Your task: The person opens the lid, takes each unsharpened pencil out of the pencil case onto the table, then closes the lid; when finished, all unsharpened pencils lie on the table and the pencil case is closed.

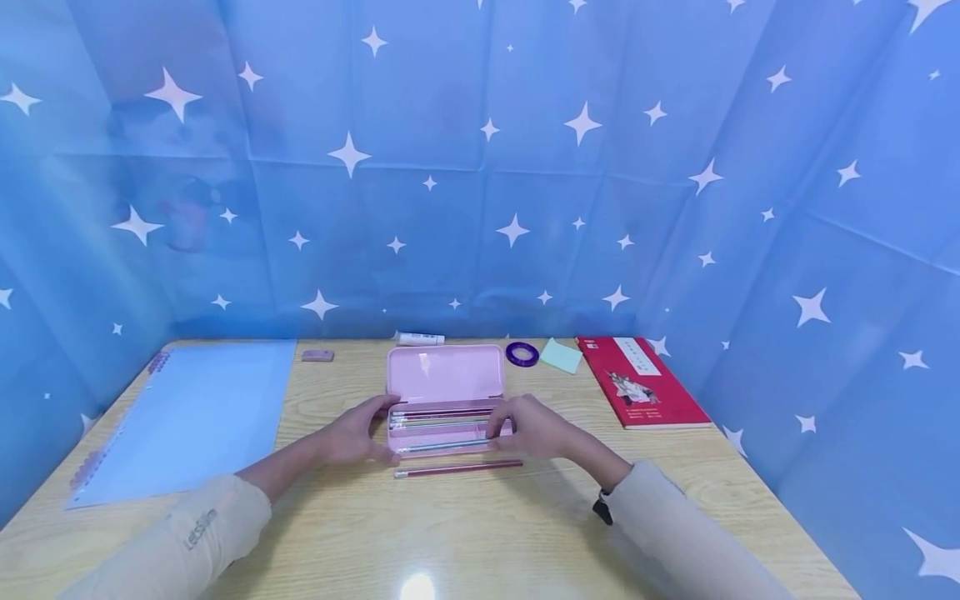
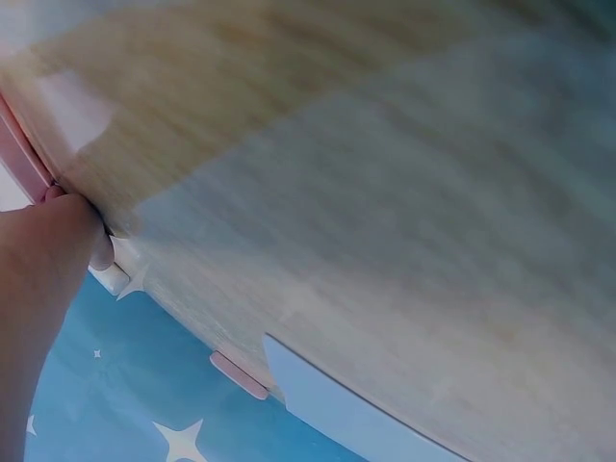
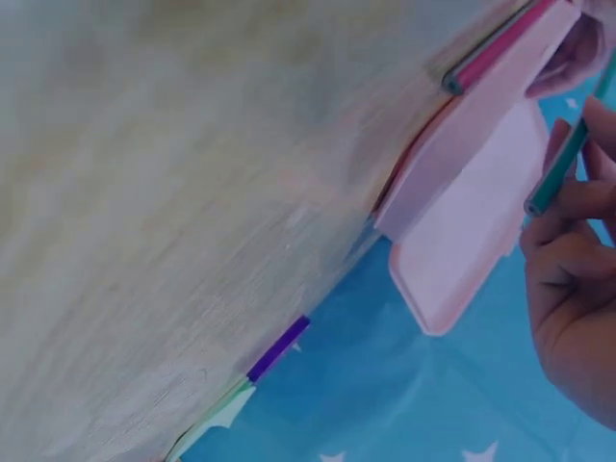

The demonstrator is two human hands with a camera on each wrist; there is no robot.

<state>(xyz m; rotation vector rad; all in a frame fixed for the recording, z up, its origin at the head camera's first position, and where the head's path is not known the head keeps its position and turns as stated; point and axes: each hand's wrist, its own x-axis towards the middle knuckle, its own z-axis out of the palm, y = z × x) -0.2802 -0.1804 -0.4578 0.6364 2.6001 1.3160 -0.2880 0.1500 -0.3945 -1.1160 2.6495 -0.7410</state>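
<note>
A pink pencil case (image 1: pixel 446 372) lies on the table with its lid up, and several pencils (image 1: pixel 431 417) are inside. At the case's left end my left hand (image 1: pixel 348 435) holds it, thumb by the front corner and fingers by the hinge side. My right hand (image 1: pixel 536 429) is over the right end, pinching a teal pencil (image 3: pixel 558 173) between thumb and fingers. In the head view that pencil lies along the front compartment. A red pencil (image 1: pixel 457 469) rests on the table just in front of the case. In the left wrist view, only part of my left hand (image 2: pixel 48 241) shows.
Behind the case are a white tube (image 1: pixel 420 339), a purple tape roll (image 1: pixel 522 354) and pale green sticky notes (image 1: pixel 561 356). A red book (image 1: pixel 641 383) lies at right. On the left are a small eraser-like block (image 1: pixel 317 356) and a large pale blue sheet (image 1: pixel 195 417).
</note>
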